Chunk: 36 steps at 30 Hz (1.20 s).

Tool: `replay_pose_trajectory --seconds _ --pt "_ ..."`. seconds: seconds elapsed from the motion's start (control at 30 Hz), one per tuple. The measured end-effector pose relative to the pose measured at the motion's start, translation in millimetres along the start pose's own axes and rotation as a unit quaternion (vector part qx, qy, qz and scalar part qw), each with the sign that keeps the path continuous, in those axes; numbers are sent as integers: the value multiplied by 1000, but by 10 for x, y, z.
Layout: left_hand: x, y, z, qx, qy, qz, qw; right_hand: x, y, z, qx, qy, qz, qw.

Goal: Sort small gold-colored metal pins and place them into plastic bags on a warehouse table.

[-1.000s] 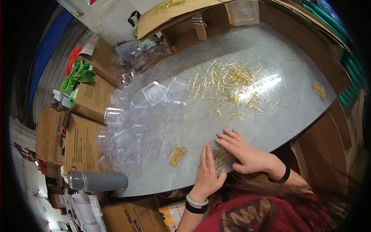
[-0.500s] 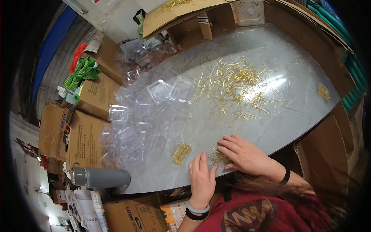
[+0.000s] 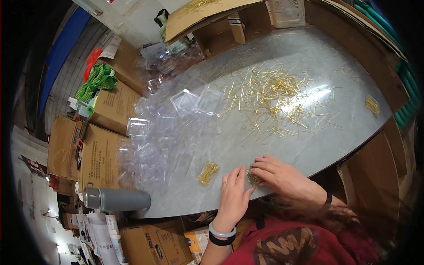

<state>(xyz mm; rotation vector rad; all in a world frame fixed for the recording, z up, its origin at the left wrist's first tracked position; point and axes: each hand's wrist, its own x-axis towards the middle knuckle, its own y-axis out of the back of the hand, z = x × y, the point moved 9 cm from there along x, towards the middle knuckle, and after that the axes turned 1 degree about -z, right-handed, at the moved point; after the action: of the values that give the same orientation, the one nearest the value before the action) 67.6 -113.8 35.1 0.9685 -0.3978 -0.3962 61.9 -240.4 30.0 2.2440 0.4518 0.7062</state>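
At the table's near edge, a small bunch of gold wire hooks (image 3: 254,178) lies between my two hands. My right hand (image 3: 285,179) curves over it from the right, fingers covering much of it, thumb hidden. My left hand (image 3: 235,193) is at the bunch's left side, fingers stretched out side by side and thumb apart, with nothing seen in its palm. Just left of it lies a clear plastic box of gold hooks (image 3: 208,173). Further away, a loose heap of gold hooks (image 3: 282,86) spreads over the grey table (image 3: 304,150).
Many clear plastic boxes (image 3: 150,154) cover the table's left side. A grey bottle (image 3: 119,199) lies at the near left edge. Another filled box (image 3: 372,106) sits at the far right. Cardboard walls (image 3: 353,57) line the back, with a white basket (image 3: 288,13) beside them.
My left hand has moved slightly up and right, closer to my right hand. The bunch of hooks shows less between them. The whole view has shifted slightly.
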Motion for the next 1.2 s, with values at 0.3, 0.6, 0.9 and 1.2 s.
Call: replay_pose_trajectory --seconds 0.3,0.6,0.9,1.2 --pt "14 -227 -135 -204 131 -62 968 -3 40 37 12 13 18 1000" --pt "62 -225 151 -65 -54 -24 996 -68 144 107 182 -11 24 983" --pt "68 -460 116 14 -78 -6 997 -324 1 91 131 -129 114 976" --pt "41 -451 96 16 -81 -13 996 -152 145 128 -48 -39 -34 997"
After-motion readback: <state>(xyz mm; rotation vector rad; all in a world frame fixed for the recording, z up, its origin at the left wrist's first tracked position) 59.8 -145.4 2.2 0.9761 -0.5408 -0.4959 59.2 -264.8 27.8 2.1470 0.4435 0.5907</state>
